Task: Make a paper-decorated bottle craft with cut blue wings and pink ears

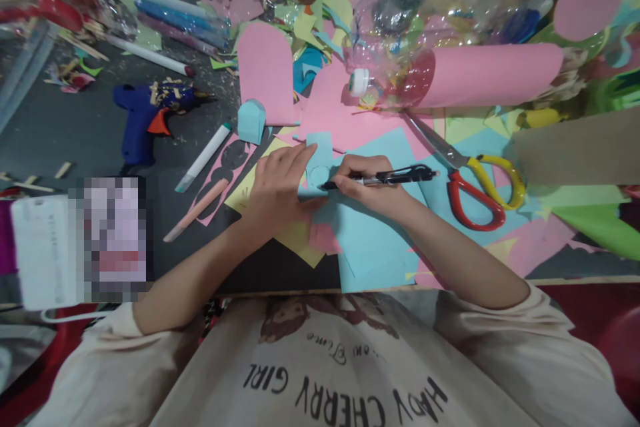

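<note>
In my right hand [367, 180] is a black and clear pen [400, 175], its tip on a small light blue paper strip [319, 147]. A round outline shows on that strip, just beside the tip. My left hand [280, 180] lies over the strip's left side, fingers stretched out and thumb apart, against the paper. Beneath both hands are larger light blue sheets [380, 233] and a yellow sheet [305, 247]. Left of my left hand lies a pink strip with round cutouts [235, 155], next to a folded light blue piece [251, 121].
Scissors [463, 167] with red and yellow handles lie right of my right hand. A blue glue gun [150, 113] and a white marker [204, 157] lie at left. Behind the hands is a plastic bottle wrapped in pink paper [490, 77], among paper scraps.
</note>
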Available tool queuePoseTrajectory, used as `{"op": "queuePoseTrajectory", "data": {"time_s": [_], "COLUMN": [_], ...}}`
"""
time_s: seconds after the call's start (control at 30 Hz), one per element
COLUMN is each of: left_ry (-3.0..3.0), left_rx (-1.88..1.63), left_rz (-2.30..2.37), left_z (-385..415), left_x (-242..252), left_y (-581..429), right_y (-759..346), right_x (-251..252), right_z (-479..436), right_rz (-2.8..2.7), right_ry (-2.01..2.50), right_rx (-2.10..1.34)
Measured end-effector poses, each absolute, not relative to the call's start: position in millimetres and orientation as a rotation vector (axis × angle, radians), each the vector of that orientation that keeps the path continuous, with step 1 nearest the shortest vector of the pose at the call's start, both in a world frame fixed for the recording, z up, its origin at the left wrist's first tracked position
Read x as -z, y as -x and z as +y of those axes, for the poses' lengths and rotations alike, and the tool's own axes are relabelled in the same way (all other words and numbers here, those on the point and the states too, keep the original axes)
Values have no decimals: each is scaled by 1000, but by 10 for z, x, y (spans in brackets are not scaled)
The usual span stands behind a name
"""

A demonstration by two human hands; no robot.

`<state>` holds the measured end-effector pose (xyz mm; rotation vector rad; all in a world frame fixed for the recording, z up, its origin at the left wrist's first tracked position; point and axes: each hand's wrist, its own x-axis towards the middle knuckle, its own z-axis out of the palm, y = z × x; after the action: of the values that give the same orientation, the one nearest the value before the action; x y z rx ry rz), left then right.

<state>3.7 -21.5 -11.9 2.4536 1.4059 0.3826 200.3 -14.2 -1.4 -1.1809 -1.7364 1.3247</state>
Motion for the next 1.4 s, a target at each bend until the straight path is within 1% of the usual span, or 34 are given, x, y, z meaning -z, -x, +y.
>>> {"op": "queuePoseTrajectory", "data": {"time_s": [0.37, 0.63, 0.87, 1.03, 1.4], "left_ry": [-2485, -2439, -2443, -2450, -2453], "left_rx": [-407, -380, -381, -402, -362], "left_rz": [1413, 1423, 1429, 1413, 1415], "left_z": [-217, -216, -215, -213, -214], "left_x": [136, 118, 130, 138, 126], "left_y": [-30, -40, -31, -29, -31], "right_y": [-1996, -2017, -2005, -2002, -2011], "right_x": [-6, 5, -15, -20, 13], "right_z": [-138, -155, -173, -174, -171], "right_rz": [-1771, -1706, -1773, -1738, -1743], "right_ry": [1181, 1228, 1191, 1222, 1215], "right_rx": [-1284, -1143, -1217, -1134, -1078]}}
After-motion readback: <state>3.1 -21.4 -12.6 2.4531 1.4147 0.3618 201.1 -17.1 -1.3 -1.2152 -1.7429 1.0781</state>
